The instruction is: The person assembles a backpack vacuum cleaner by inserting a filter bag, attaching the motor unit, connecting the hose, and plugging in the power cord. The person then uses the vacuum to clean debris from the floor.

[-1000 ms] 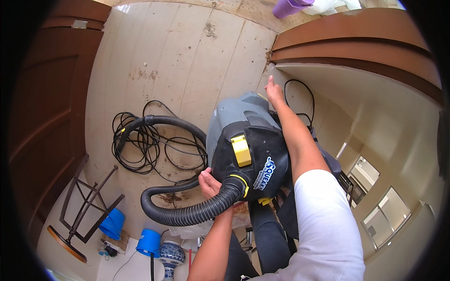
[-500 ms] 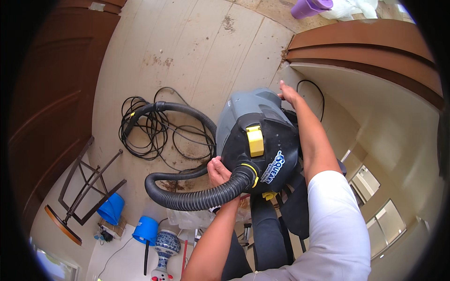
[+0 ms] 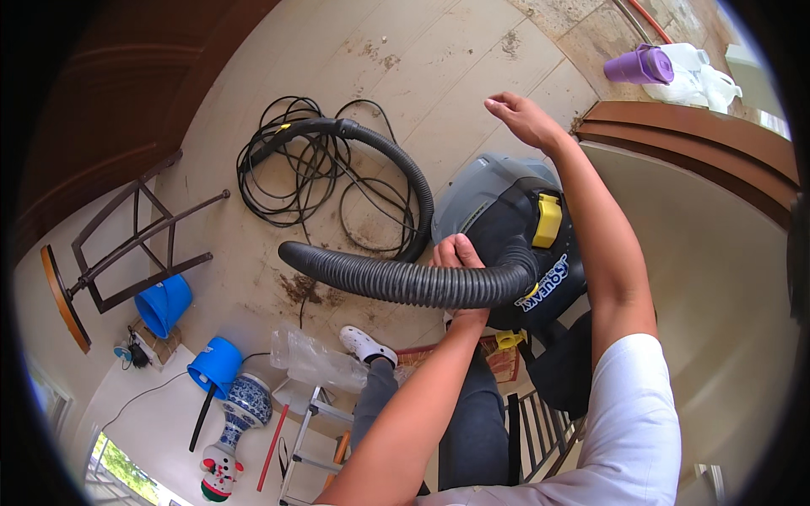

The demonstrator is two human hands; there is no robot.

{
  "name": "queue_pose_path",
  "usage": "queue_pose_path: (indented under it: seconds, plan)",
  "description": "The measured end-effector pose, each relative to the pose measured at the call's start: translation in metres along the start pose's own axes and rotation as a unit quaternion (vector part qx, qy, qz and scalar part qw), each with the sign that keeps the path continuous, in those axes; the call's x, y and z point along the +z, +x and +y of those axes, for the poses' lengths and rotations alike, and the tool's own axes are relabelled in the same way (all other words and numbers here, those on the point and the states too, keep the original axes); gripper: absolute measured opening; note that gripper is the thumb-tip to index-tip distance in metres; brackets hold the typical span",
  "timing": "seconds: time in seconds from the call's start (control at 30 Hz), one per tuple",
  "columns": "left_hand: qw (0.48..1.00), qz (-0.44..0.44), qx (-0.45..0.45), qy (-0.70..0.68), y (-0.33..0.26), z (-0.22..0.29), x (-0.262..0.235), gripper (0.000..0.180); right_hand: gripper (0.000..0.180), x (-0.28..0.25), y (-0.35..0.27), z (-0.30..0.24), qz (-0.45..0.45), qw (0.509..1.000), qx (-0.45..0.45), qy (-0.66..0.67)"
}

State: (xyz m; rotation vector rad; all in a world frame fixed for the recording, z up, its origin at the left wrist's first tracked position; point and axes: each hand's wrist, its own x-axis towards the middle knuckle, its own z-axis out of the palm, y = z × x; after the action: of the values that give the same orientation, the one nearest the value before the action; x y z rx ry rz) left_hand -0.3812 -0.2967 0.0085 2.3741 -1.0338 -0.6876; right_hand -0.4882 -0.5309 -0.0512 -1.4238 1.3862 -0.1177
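Observation:
A grey and black canister vacuum cleaner [image 3: 561, 270] with a yellow latch stands on the floor, right of centre. Its ribbed black hose [image 3: 388, 282] leaves the top and loops left. My left hand [image 3: 456, 253] shows beyond the hose, beside the canister, its fingers curled and pressed together; the hose crosses over my wrist and hides what they grip, if anything. Held apart from the vacuum, beyond its far side, my right hand [image 3: 523, 120] is empty with fingers stretched out.
A tangled black cord [image 3: 295, 169] lies left of the vacuum. An overturned stool [image 3: 143, 244], blue buckets [image 3: 215, 367], a patterned vase [image 3: 246, 401] and a stepladder [image 3: 312, 438] are at left. Brown doors flank the tiled floor, which has dirt patches. A purple container [image 3: 637, 66] sits far right.
My right hand has come off the vacuum and risen away from it. My left hand has shifted along the canister's side near the hose. The view has turned, bringing my shoe into sight.

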Motion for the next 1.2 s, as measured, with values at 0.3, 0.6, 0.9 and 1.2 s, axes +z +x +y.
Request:
queue_pose_path:
  seconds: [0.3, 0.6, 0.9, 1.2]
  plan:
    - [0.997, -0.057, -0.023, -0.036, -0.002, 0.005, -0.021, 0.028, 0.052, 0.038, -0.076, -0.078, 0.01, 0.987, -0.055, -0.152]
    - [0.993, -0.112, -0.026, -0.021, -0.004, -0.001, -0.024, 0.029, 0.056, -0.05, -0.115, 0.015, 0.117, 0.952, 0.118, -0.257]
    - [0.997, -0.035, 0.02, -0.06, -0.002, 0.001, -0.011, 0.027, 0.05, -0.104, -0.103, 0.087, 0.041, 0.962, 0.227, -0.146]
    - [0.994, -0.063, 0.091, -0.023, -0.004, -0.005, -0.006, 0.033, 0.055, -0.101, -0.071, 0.146, -0.194, 0.902, 0.287, -0.259]
